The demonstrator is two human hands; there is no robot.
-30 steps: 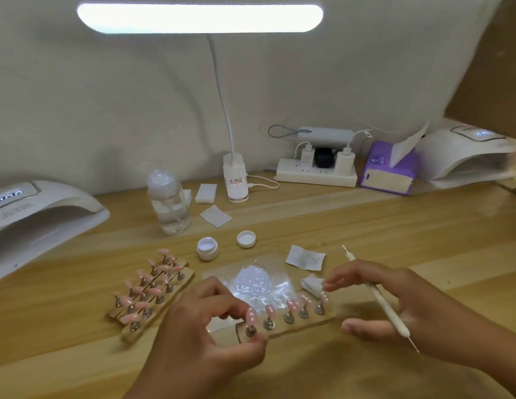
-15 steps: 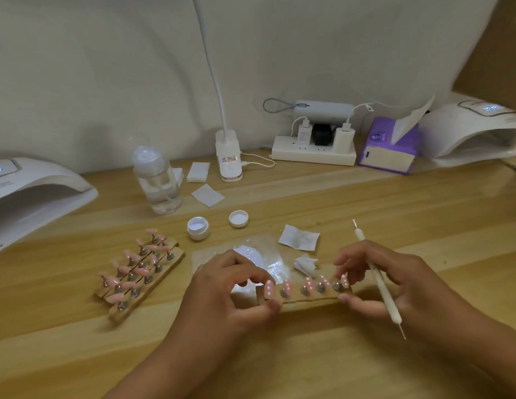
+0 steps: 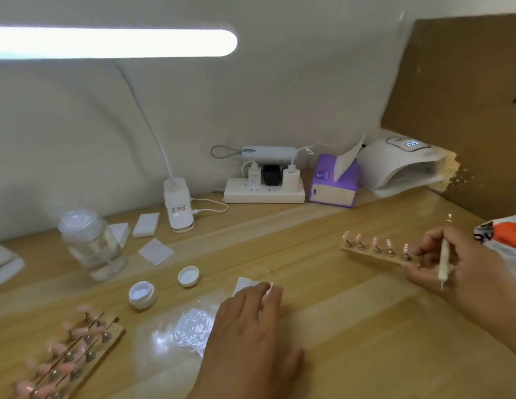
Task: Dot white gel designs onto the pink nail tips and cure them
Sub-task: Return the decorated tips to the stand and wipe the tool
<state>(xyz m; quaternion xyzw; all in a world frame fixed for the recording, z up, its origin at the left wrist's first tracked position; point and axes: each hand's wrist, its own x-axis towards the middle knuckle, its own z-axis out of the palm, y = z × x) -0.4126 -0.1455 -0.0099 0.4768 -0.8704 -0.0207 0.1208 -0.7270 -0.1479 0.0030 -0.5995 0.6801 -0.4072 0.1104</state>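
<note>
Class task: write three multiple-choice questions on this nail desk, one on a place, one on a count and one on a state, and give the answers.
1. Where does the purple tissue box stand?
A) beside the clear bottle
B) between the power strip and the right curing lamp
C) at the table's front edge

2. How many nail tips stand on the wooden strip held by the right hand?
A) three
B) five
C) eight

3. The gel jar is:
A) open, with its lid lying beside it
B) capped
C) tipped over

Answers:
1 B, it sits at the back between those two.
2 B, five pink tips show in a row.
3 A, the jar's white inside shows and the lid lies apart from it.
</note>
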